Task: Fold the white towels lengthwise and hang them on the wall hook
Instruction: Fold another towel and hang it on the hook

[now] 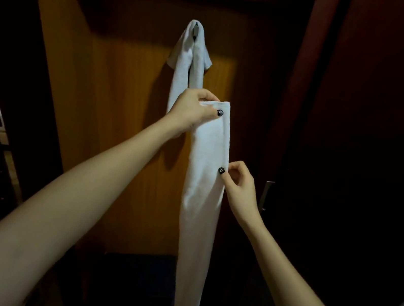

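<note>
Left hand (193,114) pinches folded towel (202,193) at its top edge so it hangs long; right hand (240,183) pinches the side edge lower down, likely squaring layers. Hook (195,31) above the fingers, hung towel (181,77) already draped there

Two white towels (179,82) (202,193), one wall hook (195,31), two hands (193,112) (239,186), one door handle (266,194), one wooden panel (126,86)
</note>
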{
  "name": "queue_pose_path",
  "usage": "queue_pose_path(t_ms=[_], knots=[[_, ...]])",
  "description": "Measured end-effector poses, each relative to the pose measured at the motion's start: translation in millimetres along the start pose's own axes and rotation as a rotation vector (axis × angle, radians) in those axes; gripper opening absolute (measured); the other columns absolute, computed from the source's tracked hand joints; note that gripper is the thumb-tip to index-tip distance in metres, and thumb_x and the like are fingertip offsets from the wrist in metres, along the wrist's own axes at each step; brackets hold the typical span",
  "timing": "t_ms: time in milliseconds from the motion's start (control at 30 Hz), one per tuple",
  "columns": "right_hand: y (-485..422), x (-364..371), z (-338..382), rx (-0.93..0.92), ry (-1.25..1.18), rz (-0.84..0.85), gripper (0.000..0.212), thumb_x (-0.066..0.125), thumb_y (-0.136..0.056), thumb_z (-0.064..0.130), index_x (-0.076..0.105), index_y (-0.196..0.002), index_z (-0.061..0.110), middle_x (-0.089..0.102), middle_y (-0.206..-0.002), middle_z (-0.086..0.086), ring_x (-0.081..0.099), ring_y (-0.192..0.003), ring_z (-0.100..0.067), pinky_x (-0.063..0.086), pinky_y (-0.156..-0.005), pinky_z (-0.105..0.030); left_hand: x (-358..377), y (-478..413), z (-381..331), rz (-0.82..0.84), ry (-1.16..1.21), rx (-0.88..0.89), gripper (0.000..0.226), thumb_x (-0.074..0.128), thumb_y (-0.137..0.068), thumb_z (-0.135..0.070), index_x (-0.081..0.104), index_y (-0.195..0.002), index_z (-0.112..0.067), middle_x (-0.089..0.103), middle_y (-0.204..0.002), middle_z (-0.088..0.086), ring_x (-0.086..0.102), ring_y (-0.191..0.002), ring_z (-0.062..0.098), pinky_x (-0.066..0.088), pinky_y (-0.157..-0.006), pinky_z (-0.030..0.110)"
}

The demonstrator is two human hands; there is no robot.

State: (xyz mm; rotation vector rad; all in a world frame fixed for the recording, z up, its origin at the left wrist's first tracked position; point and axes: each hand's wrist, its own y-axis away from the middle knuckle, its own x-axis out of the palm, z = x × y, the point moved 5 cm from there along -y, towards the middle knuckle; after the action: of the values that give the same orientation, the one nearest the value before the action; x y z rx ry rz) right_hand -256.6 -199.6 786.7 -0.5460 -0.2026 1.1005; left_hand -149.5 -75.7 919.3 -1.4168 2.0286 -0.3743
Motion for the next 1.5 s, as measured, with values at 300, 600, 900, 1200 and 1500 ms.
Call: queue_pose_path(t_ms=[300,600,900,1200,1500], knots=[[-18.3,-9.9,-5.2,0.085,-0.124,0.198,0.008,0.067,-0.090,0.016,0.074,-0.089,0.019,0.067,-0.109,-0.001,0.064,-0.103,-0.011,0.049,-0.092,-0.029,-1.0,-16.8,-12.3,0.150,0.119,-0.044,0.013,0.078,-0.078,-0.019,0.071,-0.089,-0.022,0.071,-0.087,-0.001,0.069,-0.077,0.009,0.057,-0.070,0.025],[-22.9,-13.8,-10.6,0.191,-0.266,0.338,0.034,0.074,-0.077,0.039,0.076,-0.092,0.008,0.074,-0.100,-0.012,0.071,-0.093,-0.024,0.054,-0.081,-0.032,2.0,-27.7,-20.4,0.200,0.159,-0.020,0.015,0.079,-0.076,-0.024,0.073,-0.089,-0.024,0.073,-0.089,-0.002,0.070,-0.084,0.012,0.058,-0.076,0.027],[-25.0,-21.2,-8.0,0.185,-0.230,0.309,0.033,0.073,-0.075,0.028,0.067,-0.094,0.001,0.072,-0.089,-0.006,0.068,-0.080,-0.017,0.052,-0.075,-0.030,-11.3,-40.6,-3.4,0.197,-0.063,-0.144,0.015,0.078,-0.078,-0.023,0.066,-0.087,-0.024,0.066,-0.100,0.005,0.066,-0.094,0.022,0.058,-0.079,0.037],[-14.1,-21.0,-2.7,0.205,-0.073,0.467,0.017,0.070,-0.087,0.018,0.074,-0.101,0.011,0.075,-0.101,-0.004,0.072,-0.095,-0.019,0.056,-0.079,-0.027,-13.2,-33.0,9.5,0.148,-0.036,-0.116,0.014,0.078,-0.078,-0.025,0.066,-0.085,-0.029,0.065,-0.093,-0.005,0.064,-0.084,0.009,0.053,-0.060,0.019],[-16.8,-21.4,-6.3,0.167,0.047,0.276,0.019,0.077,-0.081,0.013,0.072,-0.100,0.012,0.075,-0.098,-0.003,0.073,-0.085,-0.014,0.058,-0.072,-0.027,-14.0,-38.2,-13.5,0.100,-0.020,0.072,0.013,0.078,-0.079,-0.023,0.068,-0.084,-0.030,0.065,-0.084,-0.014,0.061,-0.078,-0.003,0.050,-0.070,0.015]])
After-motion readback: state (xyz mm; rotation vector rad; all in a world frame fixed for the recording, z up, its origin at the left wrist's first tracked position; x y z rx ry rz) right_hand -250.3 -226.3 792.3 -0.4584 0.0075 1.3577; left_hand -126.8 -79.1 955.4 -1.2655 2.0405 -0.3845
